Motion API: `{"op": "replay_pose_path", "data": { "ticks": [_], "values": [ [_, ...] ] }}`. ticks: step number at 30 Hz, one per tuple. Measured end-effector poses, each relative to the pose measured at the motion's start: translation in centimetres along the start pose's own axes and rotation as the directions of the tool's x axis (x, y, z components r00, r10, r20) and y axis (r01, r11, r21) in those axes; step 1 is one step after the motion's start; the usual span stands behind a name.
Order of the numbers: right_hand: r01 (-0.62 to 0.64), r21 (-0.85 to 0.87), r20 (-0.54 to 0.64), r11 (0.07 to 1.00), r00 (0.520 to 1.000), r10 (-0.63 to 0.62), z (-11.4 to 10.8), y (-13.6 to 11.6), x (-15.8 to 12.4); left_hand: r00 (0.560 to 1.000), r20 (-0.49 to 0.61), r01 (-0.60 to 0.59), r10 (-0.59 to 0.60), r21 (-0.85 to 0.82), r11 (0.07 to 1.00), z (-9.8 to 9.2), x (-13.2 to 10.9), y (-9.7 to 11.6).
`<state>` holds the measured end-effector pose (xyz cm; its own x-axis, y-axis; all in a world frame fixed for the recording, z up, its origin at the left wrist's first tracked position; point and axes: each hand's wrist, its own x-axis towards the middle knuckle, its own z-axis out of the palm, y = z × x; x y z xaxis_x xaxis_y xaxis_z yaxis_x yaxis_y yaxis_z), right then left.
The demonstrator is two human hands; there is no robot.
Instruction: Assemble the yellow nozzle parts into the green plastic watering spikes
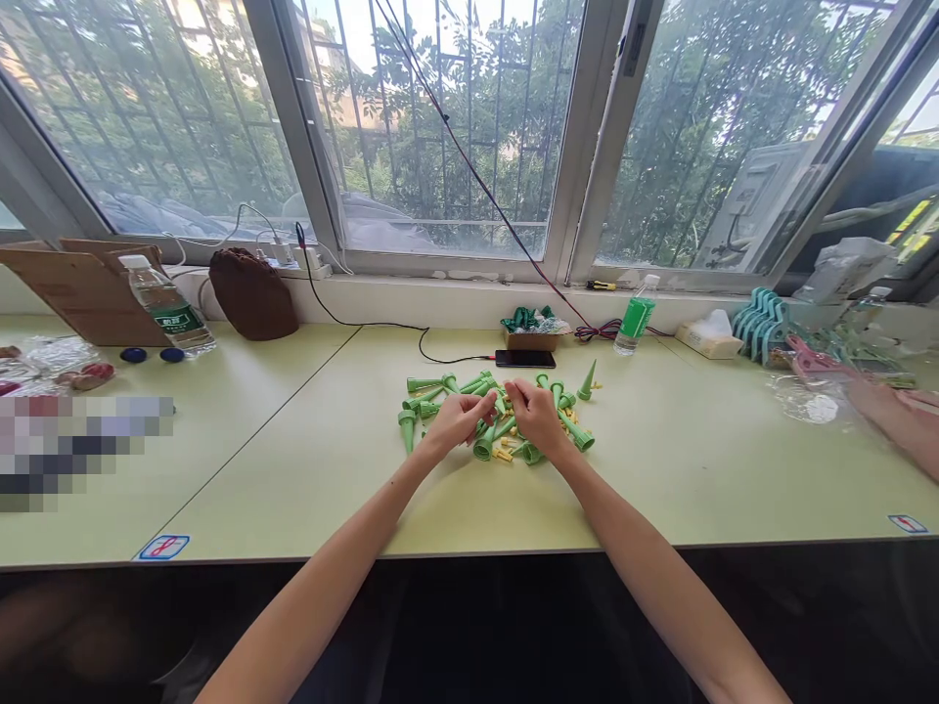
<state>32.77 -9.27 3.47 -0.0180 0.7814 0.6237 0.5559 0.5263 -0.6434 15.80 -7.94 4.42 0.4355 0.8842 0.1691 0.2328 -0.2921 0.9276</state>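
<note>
Both my hands meet over a pile of green plastic cone spikes [440, 391] and small yellow parts [503, 455] on the pale green table [660, 469]. My left hand [459, 418] is curled, its fingers pinched round a green cone spike [493, 430]. My right hand [535, 413] is closed too, fingertips pinched near the left hand's; what it holds is too small to make out. One green cone [587, 381] stands upright at the pile's right edge.
A black phone [524, 359] on a cable lies behind the pile, beside a small box [532, 337]. A green bottle [635, 328], tissue box [708, 337], teal clips [763, 323], brown bag [253, 293] and water bottle [165, 308] line the back. Another person's arm [899, 420] rests at right.
</note>
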Motion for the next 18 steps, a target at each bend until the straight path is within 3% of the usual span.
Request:
{"op": "replay_pose_path", "data": {
  "ticks": [4,9,18],
  "values": [
    [-0.010,-0.004,-0.003,1.000,1.000,0.010,0.0,0.0,0.0,0.996,-0.027,-0.076,0.079,0.097,0.992,0.0,-0.2,0.4],
    [-0.012,0.007,-0.011,1.000,1.000,0.012,0.0,0.0,0.1,0.964,-0.150,-0.184,0.220,0.225,0.957,0.2,-0.3,0.3],
    [-0.010,0.013,-0.004,1.000,1.000,0.010,0.0,0.0,0.2,0.915,-0.206,-0.284,0.347,0.282,0.916,0.3,0.1,-0.7]
  ]
}}
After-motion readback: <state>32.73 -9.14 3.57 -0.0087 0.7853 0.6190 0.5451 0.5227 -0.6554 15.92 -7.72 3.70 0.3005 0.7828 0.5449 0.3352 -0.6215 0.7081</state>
